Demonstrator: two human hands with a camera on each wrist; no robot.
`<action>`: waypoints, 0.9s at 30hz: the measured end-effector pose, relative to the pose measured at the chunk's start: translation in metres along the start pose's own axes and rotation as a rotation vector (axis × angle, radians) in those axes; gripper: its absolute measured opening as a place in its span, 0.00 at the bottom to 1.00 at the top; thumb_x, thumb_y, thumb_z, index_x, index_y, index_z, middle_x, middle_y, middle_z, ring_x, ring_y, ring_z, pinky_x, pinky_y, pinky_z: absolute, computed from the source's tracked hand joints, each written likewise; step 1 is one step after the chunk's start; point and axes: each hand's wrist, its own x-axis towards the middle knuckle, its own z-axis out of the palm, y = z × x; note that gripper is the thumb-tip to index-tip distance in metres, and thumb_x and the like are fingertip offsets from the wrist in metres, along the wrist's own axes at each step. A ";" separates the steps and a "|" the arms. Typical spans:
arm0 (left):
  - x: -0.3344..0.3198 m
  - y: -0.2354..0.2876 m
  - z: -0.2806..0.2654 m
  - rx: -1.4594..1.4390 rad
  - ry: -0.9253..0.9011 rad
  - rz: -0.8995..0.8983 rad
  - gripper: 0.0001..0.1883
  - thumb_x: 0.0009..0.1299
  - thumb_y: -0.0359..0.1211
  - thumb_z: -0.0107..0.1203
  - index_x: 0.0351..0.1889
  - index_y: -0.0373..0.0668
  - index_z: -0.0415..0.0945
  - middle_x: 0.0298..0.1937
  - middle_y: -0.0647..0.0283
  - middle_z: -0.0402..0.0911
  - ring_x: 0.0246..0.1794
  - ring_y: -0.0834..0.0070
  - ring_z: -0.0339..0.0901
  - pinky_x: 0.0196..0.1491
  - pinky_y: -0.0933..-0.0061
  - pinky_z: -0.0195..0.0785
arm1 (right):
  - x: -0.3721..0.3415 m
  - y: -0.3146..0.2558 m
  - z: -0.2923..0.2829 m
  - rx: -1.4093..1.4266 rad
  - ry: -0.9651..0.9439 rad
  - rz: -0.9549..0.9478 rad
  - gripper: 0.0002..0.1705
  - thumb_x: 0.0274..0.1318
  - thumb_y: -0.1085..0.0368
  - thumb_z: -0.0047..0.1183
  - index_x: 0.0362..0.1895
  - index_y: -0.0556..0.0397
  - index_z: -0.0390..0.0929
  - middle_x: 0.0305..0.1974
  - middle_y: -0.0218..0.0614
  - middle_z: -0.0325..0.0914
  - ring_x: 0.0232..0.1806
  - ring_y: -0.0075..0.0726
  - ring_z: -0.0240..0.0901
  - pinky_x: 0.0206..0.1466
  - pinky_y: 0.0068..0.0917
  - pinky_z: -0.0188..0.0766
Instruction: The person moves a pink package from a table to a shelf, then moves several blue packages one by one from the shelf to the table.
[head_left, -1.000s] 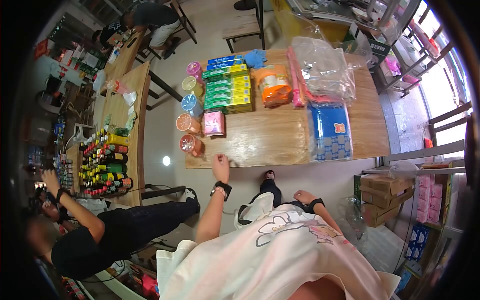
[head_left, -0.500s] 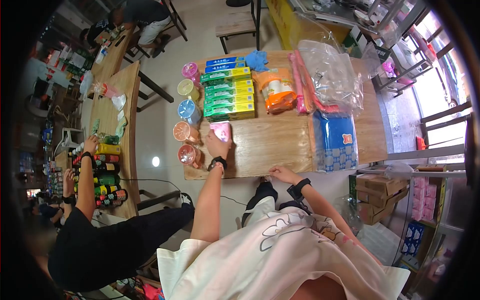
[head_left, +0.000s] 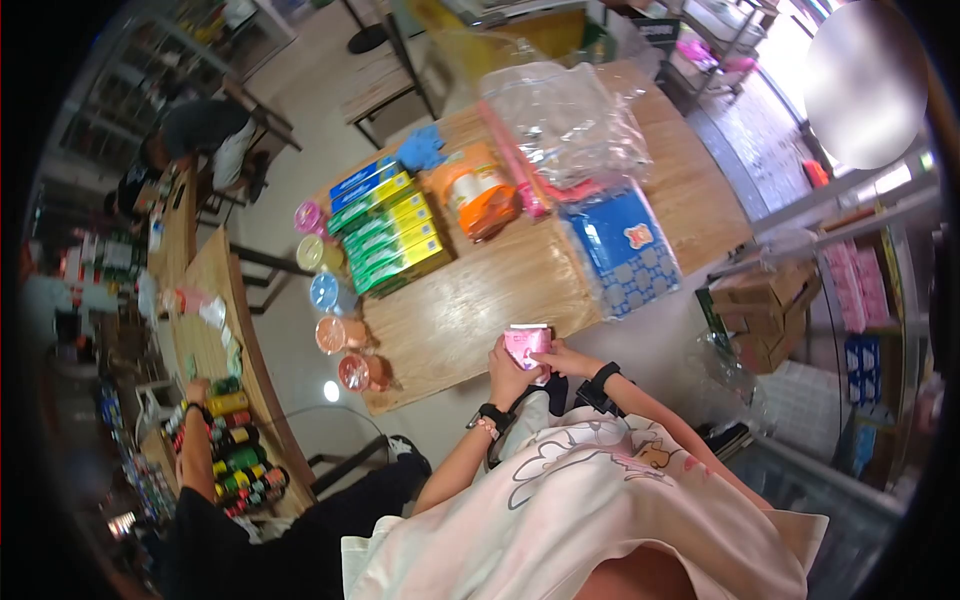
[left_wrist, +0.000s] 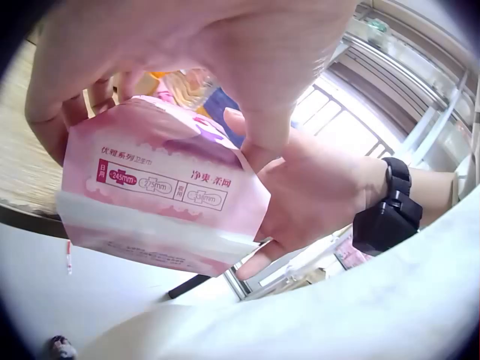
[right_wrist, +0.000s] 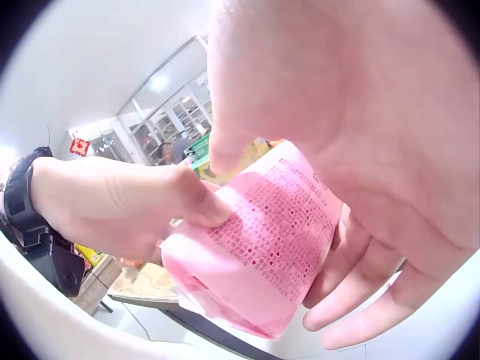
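In front of the body, near the table's front edge, both hands hold a pink pack of sanitary pads (head_left: 527, 343). My left hand (head_left: 509, 374) grips it from the left, its thumb on one side and fingers on the other. From the right, my right hand (head_left: 568, 361) holds the pack too, its fingers curling behind it in the right wrist view. Printed size markings on the pack (left_wrist: 161, 187) face the left wrist camera, and rows of small text on the pack (right_wrist: 270, 225) show in the right wrist view.
On the wooden table (head_left: 470, 290) stand a row of cups (head_left: 340, 334), stacked green and yellow boxes (head_left: 397, 250), an orange package (head_left: 478, 200), clear plastic bags (head_left: 570, 120) and a blue package (head_left: 622, 250). Another person (head_left: 196, 450) works at the left beside bottles (head_left: 240, 455).
My left hand has lifted the pink pack off the table beside the cups and drawn it rightward toward the body. My right hand has come over to it. The head view has turned.
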 end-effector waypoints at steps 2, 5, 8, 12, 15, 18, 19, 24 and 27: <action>-0.001 0.012 0.009 0.004 -0.099 0.066 0.50 0.38 0.41 0.67 0.58 0.29 0.51 0.48 0.43 0.64 0.50 0.52 0.62 0.53 0.60 0.59 | -0.009 0.022 -0.015 0.040 0.019 0.005 0.34 0.47 0.36 0.48 0.46 0.52 0.70 0.26 0.28 0.70 0.29 0.23 0.66 0.32 0.23 0.66; -0.002 0.038 0.021 0.024 -0.282 0.113 0.51 0.39 0.41 0.66 0.59 0.29 0.51 0.50 0.43 0.63 0.52 0.53 0.60 0.55 0.61 0.58 | -0.039 0.040 -0.043 0.104 0.007 -0.012 0.30 0.47 0.38 0.49 0.39 0.52 0.74 0.26 0.28 0.71 0.30 0.24 0.67 0.34 0.25 0.67; -0.005 0.054 0.041 0.023 -0.400 0.192 0.51 0.40 0.43 0.66 0.60 0.31 0.51 0.53 0.45 0.64 0.55 0.54 0.58 0.57 0.61 0.56 | -0.072 0.055 -0.055 0.208 0.065 -0.059 0.28 0.48 0.39 0.50 0.36 0.53 0.75 0.28 0.30 0.73 0.32 0.26 0.69 0.36 0.27 0.68; -0.014 0.080 0.073 -0.004 -0.475 0.236 0.50 0.40 0.42 0.66 0.60 0.32 0.51 0.53 0.47 0.63 0.56 0.55 0.57 0.58 0.61 0.55 | -0.109 0.085 -0.068 0.357 0.216 -0.076 0.32 0.47 0.42 0.54 0.45 0.55 0.66 0.39 0.35 0.73 0.41 0.29 0.69 0.39 0.30 0.69; -0.026 0.109 0.097 -0.012 -0.586 0.180 0.50 0.40 0.43 0.67 0.59 0.32 0.52 0.53 0.47 0.63 0.57 0.54 0.57 0.58 0.60 0.54 | -0.132 0.111 -0.091 0.373 0.273 -0.072 0.43 0.45 0.44 0.57 0.55 0.59 0.52 0.45 0.39 0.69 0.45 0.31 0.66 0.43 0.30 0.68; -0.043 0.126 0.132 -0.027 -0.603 0.272 0.49 0.42 0.42 0.67 0.59 0.32 0.52 0.52 0.46 0.61 0.55 0.54 0.58 0.58 0.61 0.55 | -0.177 0.132 -0.101 0.462 0.388 -0.060 0.43 0.46 0.44 0.56 0.55 0.61 0.53 0.45 0.42 0.69 0.45 0.32 0.66 0.43 0.27 0.67; -0.052 0.136 0.141 -0.030 -0.618 0.308 0.49 0.43 0.42 0.67 0.60 0.32 0.51 0.52 0.46 0.60 0.54 0.54 0.59 0.57 0.61 0.56 | -0.192 0.142 -0.108 0.465 0.395 -0.100 0.43 0.47 0.44 0.56 0.55 0.61 0.52 0.45 0.42 0.68 0.45 0.32 0.66 0.42 0.27 0.67; -0.094 0.191 0.197 -0.046 -0.753 0.407 0.49 0.44 0.42 0.68 0.60 0.34 0.51 0.52 0.48 0.58 0.53 0.59 0.61 0.55 0.64 0.59 | -0.260 0.200 -0.142 0.510 0.491 -0.165 0.44 0.47 0.44 0.56 0.57 0.59 0.51 0.47 0.43 0.67 0.46 0.33 0.66 0.41 0.25 0.67; -0.119 0.214 0.236 -0.109 -0.867 0.422 0.48 0.46 0.41 0.69 0.61 0.36 0.51 0.51 0.50 0.59 0.49 0.64 0.65 0.50 0.67 0.65 | -0.295 0.246 -0.154 0.598 0.567 -0.167 0.41 0.48 0.46 0.55 0.58 0.57 0.52 0.48 0.41 0.67 0.46 0.32 0.66 0.42 0.25 0.67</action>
